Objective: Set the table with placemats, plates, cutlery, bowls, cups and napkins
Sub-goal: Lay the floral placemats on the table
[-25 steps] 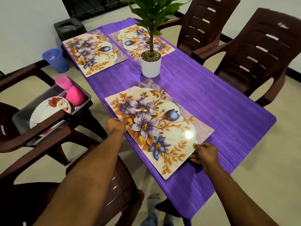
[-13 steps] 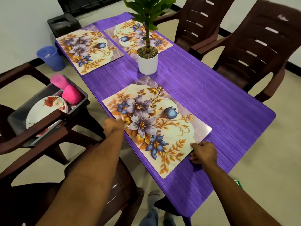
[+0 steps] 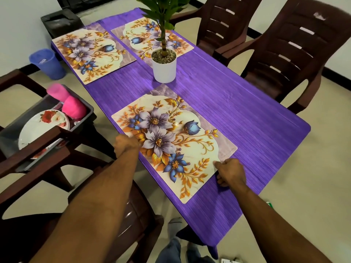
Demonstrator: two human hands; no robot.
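The near placemat (image 3: 173,147) lies flat on the purple-covered worktop (image 3: 247,118), its long axis running on a slant from the edge by the person out toward the far right. The left hand (image 3: 126,144) holds the mat's left edge with fingers curled over it, and the right hand (image 3: 230,171) pinches the near right corner. With a hand at each end, the mat sits squarely between the two arms, neither one nearer than the other. Two more placemats (image 3: 91,54) lie side by side at the far end, beyond a white potted plant (image 3: 164,67). The place on the right side of the worktop, well apart from the held mat, has no mat. Plates (image 3: 43,128) and pink cups (image 3: 73,109) wait in a grey tub (image 3: 89,112) on a chair to the left, nearer the left hand, which looks the likelier one to reach for them.
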